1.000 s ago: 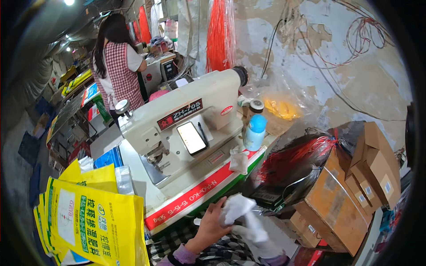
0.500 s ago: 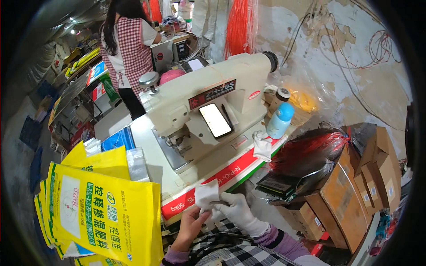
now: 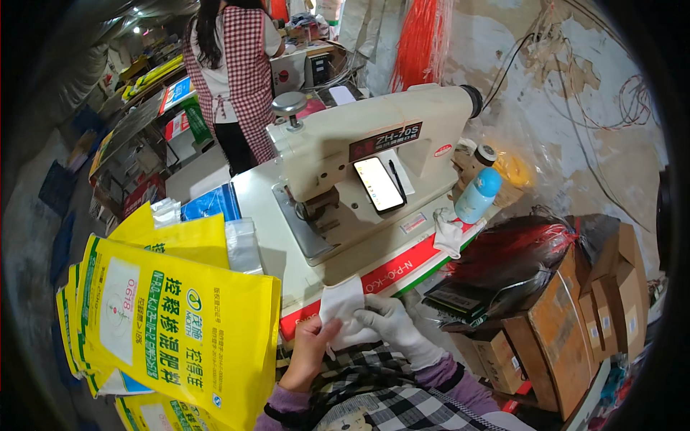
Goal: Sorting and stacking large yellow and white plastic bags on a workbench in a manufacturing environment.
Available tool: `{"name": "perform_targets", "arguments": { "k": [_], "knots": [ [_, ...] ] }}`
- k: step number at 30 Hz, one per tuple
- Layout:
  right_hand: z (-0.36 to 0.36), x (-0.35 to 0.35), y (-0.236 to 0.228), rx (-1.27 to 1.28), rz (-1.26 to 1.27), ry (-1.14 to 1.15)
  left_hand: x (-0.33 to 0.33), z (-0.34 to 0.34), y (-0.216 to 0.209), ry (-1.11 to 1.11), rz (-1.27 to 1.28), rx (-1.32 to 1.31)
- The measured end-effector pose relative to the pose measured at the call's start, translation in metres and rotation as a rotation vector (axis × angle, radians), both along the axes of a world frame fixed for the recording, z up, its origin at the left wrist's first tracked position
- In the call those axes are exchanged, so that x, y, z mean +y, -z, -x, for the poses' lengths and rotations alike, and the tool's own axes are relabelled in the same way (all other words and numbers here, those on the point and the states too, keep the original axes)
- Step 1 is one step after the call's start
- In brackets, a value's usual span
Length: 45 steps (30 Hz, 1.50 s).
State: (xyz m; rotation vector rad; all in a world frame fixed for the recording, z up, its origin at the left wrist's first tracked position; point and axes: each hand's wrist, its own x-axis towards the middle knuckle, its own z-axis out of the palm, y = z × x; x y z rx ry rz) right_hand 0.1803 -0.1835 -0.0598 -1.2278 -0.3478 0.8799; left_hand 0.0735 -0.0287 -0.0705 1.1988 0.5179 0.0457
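My left hand (image 3: 310,345), bare, pinches a limp white glove (image 3: 343,305) in front of my lap. The fingers of my right hand (image 3: 392,327), which wears a white glove of its own, close on the other side of that cloth. It hangs by the table's front edge, below a large cream sewing machine (image 3: 374,136). Under the machine's arm a lit phone (image 3: 379,184) lies beside a black pen (image 3: 396,177). A crumpled white cloth (image 3: 448,233) sits at the table's right edge, close to a blue-capped bottle (image 3: 479,195).
Yellow printed bags (image 3: 180,323) are stacked on my left, with a blue packet (image 3: 212,204) behind. Cardboard boxes (image 3: 550,337) and a black plastic bundle (image 3: 514,251) crowd the right. A co-worker in a checked apron (image 3: 244,79) stands at the far left; red strands (image 3: 422,47) hang by the wall.
The view has shifted, so the scene sits farther right. Between my hands the white glove is now spread longer and flatter. Both hands keep their hold on it.
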Motion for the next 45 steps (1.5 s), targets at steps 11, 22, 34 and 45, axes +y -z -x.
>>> {"name": "perform_targets", "arguments": {
  "k": [11,22,34,45],
  "knots": [
    [-0.01,0.017,-0.016,0.037,0.077,0.003,0.015,-0.007,0.001,-0.078,0.002,-0.123],
    [0.002,0.013,-0.03,-0.174,0.205,-0.35,0.001,0.021,0.0,-0.199,-0.344,-0.109],
    [0.026,0.024,-0.02,-0.165,-0.169,0.102,-0.011,0.011,0.001,-0.393,-0.513,-0.173],
    [-0.003,0.002,-0.009,-0.696,-0.168,0.264,-0.008,-0.003,0.019,-0.234,-0.638,-0.106]
  ]
}}
